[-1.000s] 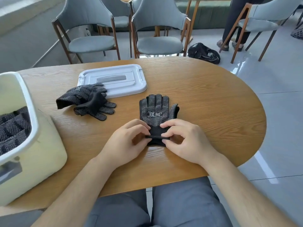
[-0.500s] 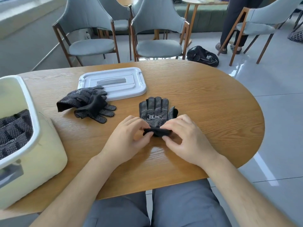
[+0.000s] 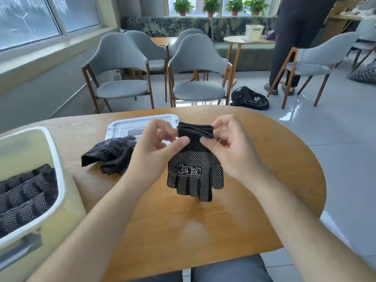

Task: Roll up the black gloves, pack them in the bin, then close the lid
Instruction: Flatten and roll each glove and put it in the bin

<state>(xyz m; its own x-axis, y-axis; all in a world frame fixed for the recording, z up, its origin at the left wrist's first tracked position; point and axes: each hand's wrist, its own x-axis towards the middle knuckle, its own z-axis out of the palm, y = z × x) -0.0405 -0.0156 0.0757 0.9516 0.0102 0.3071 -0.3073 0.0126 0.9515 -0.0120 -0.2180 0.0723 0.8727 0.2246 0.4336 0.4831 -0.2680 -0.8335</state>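
Observation:
A black dotted glove pair [image 3: 195, 169] hangs above the table with its fingers pointing down and its cuff on top. My left hand [image 3: 154, 151] pinches the cuff's left side and my right hand [image 3: 230, 147] pinches its right side. More black gloves [image 3: 109, 153] lie in a loose heap on the table, left of my left hand. The pale bin [image 3: 59, 192] stands at the left edge, holding several rolled black gloves [image 3: 24, 196]. Its white lid [image 3: 130, 127] lies flat on the table behind my hands, partly hidden by them.
The round wooden table [image 3: 254, 210] ends close to my right arm. Grey chairs [image 3: 197, 68] stand beyond its far edge, and a black bag [image 3: 249, 98] lies on the floor. A person's legs [image 3: 284, 58] are at the back right.
Both hands have lifted the glove pair off the table by its cuff, so it now hangs fingers down. The camera has tilted up, showing more of the room.

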